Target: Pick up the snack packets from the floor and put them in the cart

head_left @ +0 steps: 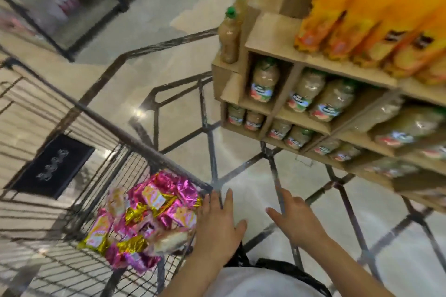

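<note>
1. Piled in the near right corner of the wire cart (103,120): snack packets (149,212).
2. Crinkled foil, shiny pink and gold.
3. Left grip (217,224), right grip (299,219): spread wide, holding nothing, right of the cart.

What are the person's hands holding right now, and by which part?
Nothing. The left hand and the right hand are both open and empty, out over the floor. The snack packets lie in the cart.

Glossy foil snack packets (147,214) in a dark wire-metal cart (103,120), glossy polished floor (154,19), matt cardboard shelves (272,36)
</note>
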A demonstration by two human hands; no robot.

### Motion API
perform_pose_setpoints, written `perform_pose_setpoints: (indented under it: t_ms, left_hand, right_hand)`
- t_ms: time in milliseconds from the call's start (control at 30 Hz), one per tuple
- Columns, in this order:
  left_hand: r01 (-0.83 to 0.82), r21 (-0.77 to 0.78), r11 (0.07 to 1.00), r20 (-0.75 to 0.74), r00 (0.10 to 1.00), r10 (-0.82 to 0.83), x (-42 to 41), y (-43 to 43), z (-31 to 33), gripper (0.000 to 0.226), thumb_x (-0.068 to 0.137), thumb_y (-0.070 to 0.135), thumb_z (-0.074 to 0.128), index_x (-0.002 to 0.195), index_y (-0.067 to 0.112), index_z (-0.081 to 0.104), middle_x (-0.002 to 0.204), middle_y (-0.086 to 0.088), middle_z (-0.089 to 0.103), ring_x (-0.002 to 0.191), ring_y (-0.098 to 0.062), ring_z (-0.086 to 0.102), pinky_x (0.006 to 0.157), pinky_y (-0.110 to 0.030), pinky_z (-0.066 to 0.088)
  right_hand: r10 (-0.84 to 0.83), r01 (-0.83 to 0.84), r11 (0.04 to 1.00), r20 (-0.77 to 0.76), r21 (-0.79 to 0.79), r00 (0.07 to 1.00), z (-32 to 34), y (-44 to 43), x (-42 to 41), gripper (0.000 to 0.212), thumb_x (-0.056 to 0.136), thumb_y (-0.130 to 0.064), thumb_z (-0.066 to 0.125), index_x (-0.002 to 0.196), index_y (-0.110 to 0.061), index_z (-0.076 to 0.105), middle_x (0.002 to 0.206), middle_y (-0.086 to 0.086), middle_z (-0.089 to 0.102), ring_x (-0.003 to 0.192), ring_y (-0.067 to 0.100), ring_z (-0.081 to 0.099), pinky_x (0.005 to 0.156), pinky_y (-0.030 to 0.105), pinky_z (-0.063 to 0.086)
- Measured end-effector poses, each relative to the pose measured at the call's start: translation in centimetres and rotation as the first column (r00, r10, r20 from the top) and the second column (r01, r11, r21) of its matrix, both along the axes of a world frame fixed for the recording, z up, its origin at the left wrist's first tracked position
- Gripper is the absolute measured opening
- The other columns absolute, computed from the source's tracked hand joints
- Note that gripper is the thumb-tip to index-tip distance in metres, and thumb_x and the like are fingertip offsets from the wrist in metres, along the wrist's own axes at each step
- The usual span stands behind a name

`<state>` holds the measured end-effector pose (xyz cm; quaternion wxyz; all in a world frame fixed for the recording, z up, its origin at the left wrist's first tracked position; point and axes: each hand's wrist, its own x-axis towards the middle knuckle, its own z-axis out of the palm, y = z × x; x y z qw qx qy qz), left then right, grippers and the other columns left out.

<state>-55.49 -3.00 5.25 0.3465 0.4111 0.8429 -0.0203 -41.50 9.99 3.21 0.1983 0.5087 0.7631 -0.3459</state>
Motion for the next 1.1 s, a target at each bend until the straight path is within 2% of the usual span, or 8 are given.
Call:
perform_pose_setpoints:
  t_ms: [233,367,567,733,900,967,1100]
  left_hand:
    - [0.228,0.029,0.973,-0.019,0.974,-0.227,8.2,5.0,1.0,0.077,0.099,0.058,0.035,0.158,0.025,-0.001,0.164,-0.014,-0.001,0.151,-0.032,0.002,0.123,-0.045,0.007]
    - [0.344,0.033,0.938,-0.05,0.938,-0.342,13.8,7.8,1.2,0.076,0.099,0.059,0.035,0.158,0.025,0.001,0.164,-0.014,-0.001,0.151,-0.033,0.003,0.123,-0.045,0.009]
    - [0.504,0.054,0.862,-0.061,0.863,-0.501,22.9,10.5,1.4,0.072,0.1,0.057,0.034,0.158,0.024,0.006,0.164,-0.015,0.003,0.151,-0.032,0.004,0.123,-0.043,0.009]
    - [0.689,0.026,0.725,-0.021,0.725,-0.688,30.7,11.6,1.3,0.07,0.1,0.057,0.036,0.157,0.025,0.011,0.164,-0.015,0.006,0.151,-0.033,0.005,0.122,-0.044,0.012]
    - [0.832,0.009,0.554,-0.028,0.554,-0.832,36.6,13.9,1.1,0.071,0.099,0.058,0.037,0.157,0.025,0.012,0.164,-0.014,0.005,0.151,-0.034,0.005,0.122,-0.043,0.012]
    - [0.869,0.01,0.495,-0.038,0.495,-0.868,38.7,15.3,1.1,0.07,0.099,0.057,0.036,0.157,0.026,0.013,0.164,-0.015,0.006,0.15,-0.034,0.006,0.122,-0.043,0.01]
    - [0.925,0.012,0.379,-0.056,0.379,-0.924,43.2,18.9,1.0,0.068,0.099,0.058,0.038,0.155,0.027,0.015,0.163,-0.013,0.011,0.15,-0.032,0.009,0.12,-0.042,0.012]
  right_hand:
    - [-0.201,0.197,0.976,0.033,0.096,0.979,0.9,0.6,13.5,0.067,0.095,-0.054,0.047,0.149,-0.022,0.025,0.128,0.01,0.051,0.118,0.03,0.049,0.089,0.039,0.049]
    - [-0.32,0.31,0.937,0.036,0.159,0.947,0.9,0.4,20.8,0.07,0.094,-0.058,0.042,0.151,-0.021,0.022,0.131,0.011,0.05,0.12,0.031,0.047,0.093,0.042,0.047]
    - [-0.504,0.492,0.853,0.032,0.171,0.863,1.2,-1.1,30.5,0.071,0.096,-0.055,0.044,0.153,-0.021,0.018,0.141,0.011,0.043,0.129,0.029,0.041,0.098,0.041,0.045]
    - [-0.699,0.687,0.708,0.024,0.166,0.715,1.5,-4.0,38.3,0.07,0.095,-0.056,0.043,0.152,-0.021,0.021,0.141,0.009,0.044,0.129,0.029,0.041,0.098,0.042,0.045]
    - [-0.863,0.855,0.504,0.017,0.121,0.506,1.5,-6.2,43.1,0.068,0.095,-0.055,0.044,0.151,-0.021,0.023,0.138,0.01,0.046,0.126,0.029,0.044,0.098,0.041,0.044]
    - [-0.902,0.896,0.43,0.006,0.11,0.432,1.4,-6.4,44.4,0.068,0.095,-0.055,0.044,0.151,-0.022,0.023,0.138,0.01,0.046,0.125,0.028,0.044,0.098,0.04,0.045]
    - [-0.94,0.932,0.341,0.02,0.122,0.341,1.3,-5.3,47.1,0.069,0.095,-0.057,0.042,0.151,-0.022,0.021,0.14,0.01,0.045,0.126,0.029,0.043,0.099,0.039,0.044]
